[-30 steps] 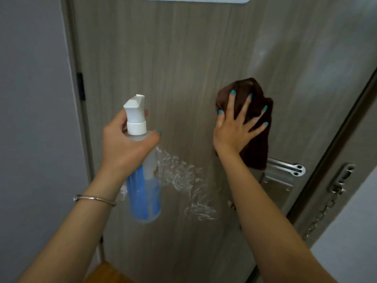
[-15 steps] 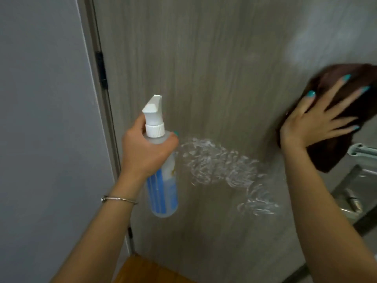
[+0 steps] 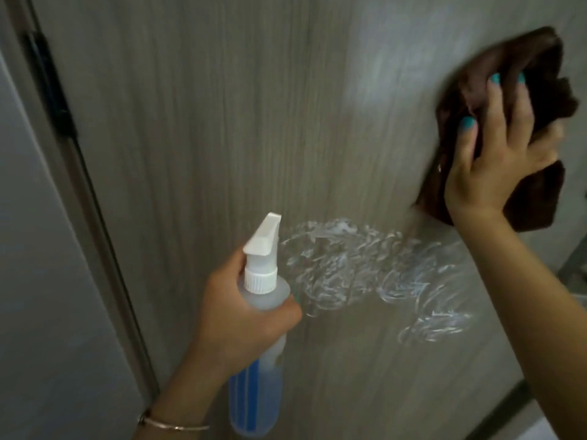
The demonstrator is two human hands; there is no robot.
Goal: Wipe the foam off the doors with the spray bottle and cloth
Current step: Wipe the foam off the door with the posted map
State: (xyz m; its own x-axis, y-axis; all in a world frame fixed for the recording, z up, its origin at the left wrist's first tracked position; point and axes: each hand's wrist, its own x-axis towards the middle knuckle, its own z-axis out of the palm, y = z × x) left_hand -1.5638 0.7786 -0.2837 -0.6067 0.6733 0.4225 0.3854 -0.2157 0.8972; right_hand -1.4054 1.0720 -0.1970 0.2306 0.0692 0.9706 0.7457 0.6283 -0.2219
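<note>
A grey wood-grain door (image 3: 222, 122) fills the view. White foam smears (image 3: 365, 271) streak across its lower middle. My left hand (image 3: 241, 319) grips a clear spray bottle (image 3: 260, 369) with a white nozzle and a blue label, nozzle pointing toward the foam from its left. My right hand (image 3: 495, 147) holds a dark brown cloth (image 3: 540, 90) against the door at the upper right, above the foam's right end, with the fingers curling into the fabric.
A dark hinge (image 3: 50, 100) and the door frame (image 3: 104, 249) run down the left, beside a pale grey wall (image 3: 38, 296). Part of the metal door-handle plate (image 3: 575, 265) shows at the right edge.
The view has shifted left and closer. My right hand's fingers went from spread flat on the cloth to curled into it. The bottle stayed left of the foam.
</note>
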